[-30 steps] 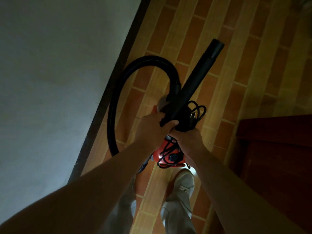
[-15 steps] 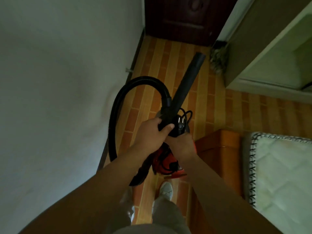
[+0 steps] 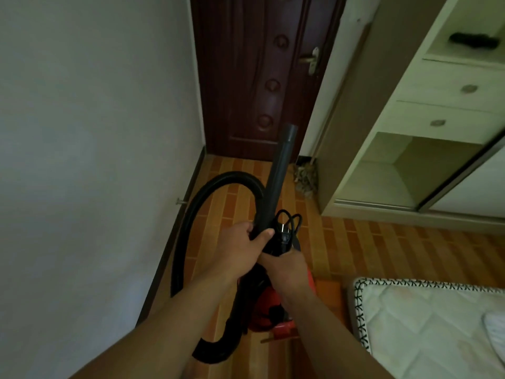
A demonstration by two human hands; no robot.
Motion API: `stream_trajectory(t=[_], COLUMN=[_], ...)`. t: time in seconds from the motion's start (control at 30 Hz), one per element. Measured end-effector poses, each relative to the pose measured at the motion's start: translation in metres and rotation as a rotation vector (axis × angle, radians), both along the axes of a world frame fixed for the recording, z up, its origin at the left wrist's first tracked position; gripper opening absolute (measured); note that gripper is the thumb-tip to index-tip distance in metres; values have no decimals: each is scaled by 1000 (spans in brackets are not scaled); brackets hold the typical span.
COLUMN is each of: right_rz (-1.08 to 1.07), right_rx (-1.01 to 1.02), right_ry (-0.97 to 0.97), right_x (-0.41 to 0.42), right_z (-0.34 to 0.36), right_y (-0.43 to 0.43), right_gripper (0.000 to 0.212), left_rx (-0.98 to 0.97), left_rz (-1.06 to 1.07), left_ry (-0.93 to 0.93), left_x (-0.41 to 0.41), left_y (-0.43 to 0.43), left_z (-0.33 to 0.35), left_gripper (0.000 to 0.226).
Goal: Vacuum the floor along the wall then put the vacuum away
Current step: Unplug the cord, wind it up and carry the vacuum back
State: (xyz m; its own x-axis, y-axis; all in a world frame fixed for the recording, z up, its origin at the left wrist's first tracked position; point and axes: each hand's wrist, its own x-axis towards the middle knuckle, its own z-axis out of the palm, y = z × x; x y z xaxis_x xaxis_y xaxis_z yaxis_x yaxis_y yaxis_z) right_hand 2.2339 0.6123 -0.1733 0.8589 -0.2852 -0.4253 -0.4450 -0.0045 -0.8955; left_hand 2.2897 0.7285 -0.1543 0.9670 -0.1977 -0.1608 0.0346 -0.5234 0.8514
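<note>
Gripping the black wand (image 3: 276,179) near its base, the left hand (image 3: 241,248) points it toward the door (image 3: 259,77). Just beside, the right hand (image 3: 287,266) seemingly clutches the coiled cord (image 3: 291,221), with the red vacuum (image 3: 269,310) below it.

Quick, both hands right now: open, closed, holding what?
Left hand: closed round the black vacuum wand.
Right hand: closed on the coiled power cord above the red vacuum body.

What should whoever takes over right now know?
Left hand: grips the base of the black wand, which points toward the door.
Right hand: holds the vacuum by its top, beside the bundled cord.
Hose loops beside the wall.
Done: cord is bundled, so vacuuming looks finished.
Left: put the vacuum away; storage spot unclear.
</note>
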Motion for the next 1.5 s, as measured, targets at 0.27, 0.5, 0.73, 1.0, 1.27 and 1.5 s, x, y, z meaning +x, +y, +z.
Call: stream_trajectory(t=[0.27,0.5,0.73,1.0,1.27,1.5], right_rz=[-117,-285,-427,-520,-650,-808], right_rx=[-48,-28,-3,-19,-95,-93], right_ry=[45,-31,-40,-88,-49,-9], right_x=[72,140,191,232,270,314], right_z=[-9,13,31,20,25,22], right_y=[-10,-23,-75,-165,-231,-277], right_gripper=[32,20,25,16,24,27], left_rx=[37,-94,-84,-16,-36,-81], left_rz=[-130,-331,-411,-496,-614,-752], left_ry=[6,74,57,49,20,59], left_x=[80,167,228,280,324,379], left_y=[-9,-20,-81,-186,-265,-327], left_z=[-14,-5,17,21,29,9], left_gripper=[31,9,15,18,15,15])
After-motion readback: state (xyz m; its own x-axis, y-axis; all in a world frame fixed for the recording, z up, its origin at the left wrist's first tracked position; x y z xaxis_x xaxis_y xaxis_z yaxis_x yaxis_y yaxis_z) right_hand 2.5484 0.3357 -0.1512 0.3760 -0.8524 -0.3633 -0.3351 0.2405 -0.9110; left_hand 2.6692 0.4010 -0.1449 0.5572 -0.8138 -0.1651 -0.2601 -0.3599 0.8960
